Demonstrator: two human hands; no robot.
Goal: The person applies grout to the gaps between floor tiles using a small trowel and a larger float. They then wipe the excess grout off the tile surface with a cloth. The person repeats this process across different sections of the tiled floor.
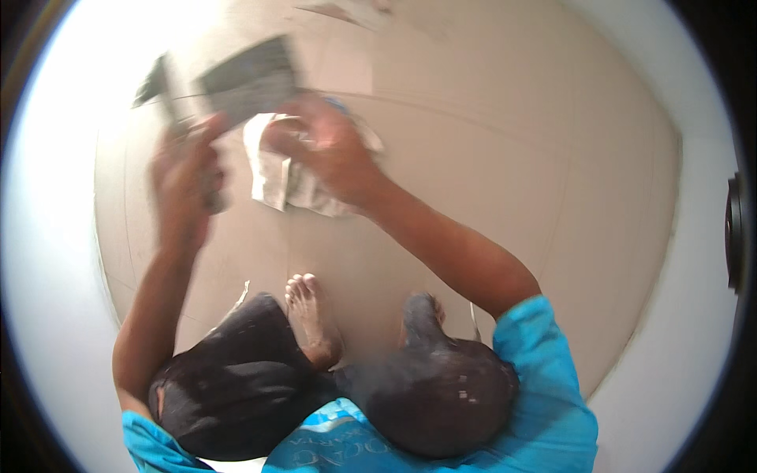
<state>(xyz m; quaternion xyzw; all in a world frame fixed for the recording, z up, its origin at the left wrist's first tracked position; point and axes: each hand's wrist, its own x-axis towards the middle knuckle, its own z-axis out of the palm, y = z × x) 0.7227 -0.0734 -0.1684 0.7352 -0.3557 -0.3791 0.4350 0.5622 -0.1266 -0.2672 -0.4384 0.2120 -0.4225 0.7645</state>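
Note:
My left hand (188,165) is raised at the left, its fingers wrapped round the handle of a putty knife. The putty knife's dark blade (152,83) points up and away, smeared by motion. A wide, flat, grey-black scraper blade (254,80) is held up between my hands. My right hand (327,146) has its fingers closed at that blade's lower right corner, and the fingertips are blurred. Beyond and beneath my right hand, a crumpled cream-white bag (272,177) lies on the floor, partly covered by the hand and forearm.
I squat barefoot on a beige floor (489,173), with one foot (309,315) showing plainly between my knees. White walls (55,260) rise at the left and right. A pale flat scrap (351,12) lies at the far edge. A dark round object (735,232) shows at the right rim.

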